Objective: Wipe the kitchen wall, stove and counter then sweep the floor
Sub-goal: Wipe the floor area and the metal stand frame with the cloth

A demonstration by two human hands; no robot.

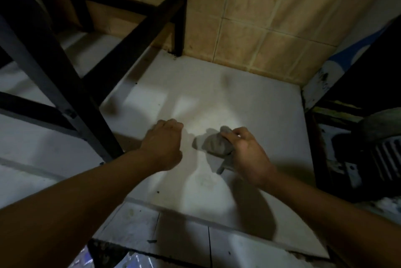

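Right hand [245,152] grips a crumpled grey cloth [214,145], pressing it on the white counter [249,102]. Left hand [165,144], fingers curled into a fist and holding nothing, rests on the counter just beside the cloth. Tiled wall [260,18] beyond both hands; black frame [65,76] left of the left hand.

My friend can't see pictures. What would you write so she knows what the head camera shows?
A person's right hand grips a crumpled grey cloth on a white counter, while the left hand rests beside it, fingers curled, holding nothing. A tan tiled wall stands behind, and a black metal frame is at the left.
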